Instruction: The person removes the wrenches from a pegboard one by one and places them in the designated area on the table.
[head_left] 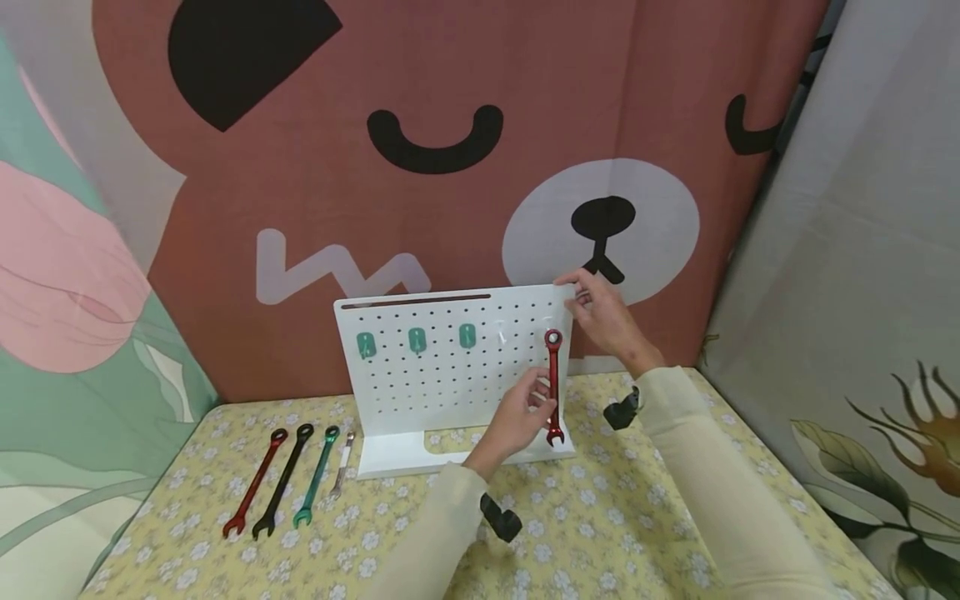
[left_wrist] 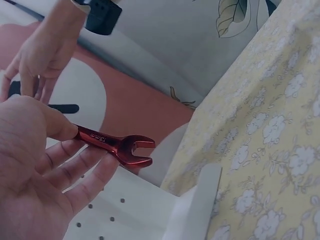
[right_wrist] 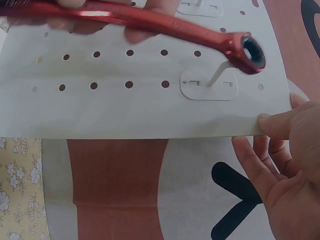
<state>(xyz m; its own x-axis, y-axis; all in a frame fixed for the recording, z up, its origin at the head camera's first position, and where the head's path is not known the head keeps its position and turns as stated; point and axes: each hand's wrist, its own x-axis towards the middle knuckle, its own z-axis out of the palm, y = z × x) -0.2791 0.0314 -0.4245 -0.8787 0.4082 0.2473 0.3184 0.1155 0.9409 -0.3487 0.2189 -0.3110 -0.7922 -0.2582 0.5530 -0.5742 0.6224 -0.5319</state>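
My left hand pinches a red ratcheting combination wrench by its shaft, between thumb and fingers. The wrench stands upright before the right side of a white pegboard, ring end up and open jaw down. In the right wrist view the ring end is at the tip of a white hook; whether the hook passes through it I cannot tell. My right hand grips the board's top right corner, thumb on the front face and fingers behind the edge.
Three green hooks and another white hook line the board's upper part. Left of it on the flowered cloth lie a red wrench, a black wrench, a green wrench and a small silver wrench.
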